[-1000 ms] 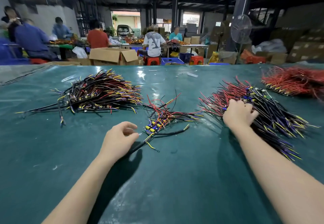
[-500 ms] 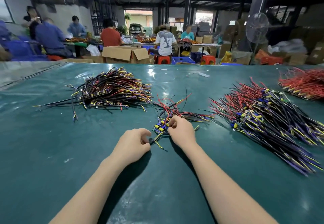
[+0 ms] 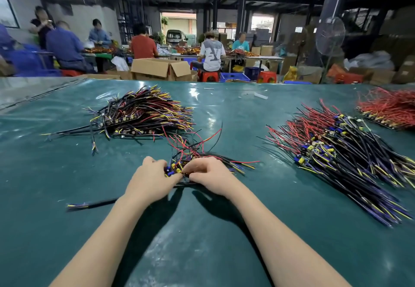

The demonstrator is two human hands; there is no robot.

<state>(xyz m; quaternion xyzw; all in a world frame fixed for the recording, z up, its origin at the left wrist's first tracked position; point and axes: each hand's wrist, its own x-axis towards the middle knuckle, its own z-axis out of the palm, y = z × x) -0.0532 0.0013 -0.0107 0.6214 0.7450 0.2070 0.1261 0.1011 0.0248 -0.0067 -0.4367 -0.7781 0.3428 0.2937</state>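
Note:
A small bundle of wired parts (image 3: pixel 195 152), with red, black and yellow leads and blue and yellow components, lies in the middle of the green table (image 3: pixel 202 230). My left hand (image 3: pixel 152 179) and my right hand (image 3: pixel 208 174) meet at its near end, fingers curled round the components. A black cable (image 3: pixel 98 203) with yellow and purple ends trails from under my left hand to the left. The fingertips are partly hidden by the wires.
A large pile of wired parts (image 3: pixel 143 116) lies at the back left, another long pile (image 3: pixel 350 158) at the right, and a red-wired pile (image 3: pixel 390 109) at the far right. Beyond the table edge are cardboard boxes (image 3: pixel 161 69), several seated people and a fan (image 3: pixel 330 37).
My right hand left the right pile and came to the middle bundle. My left hand moved forward onto it, and both now grip its components. The black cable now lies stretched out to the left.

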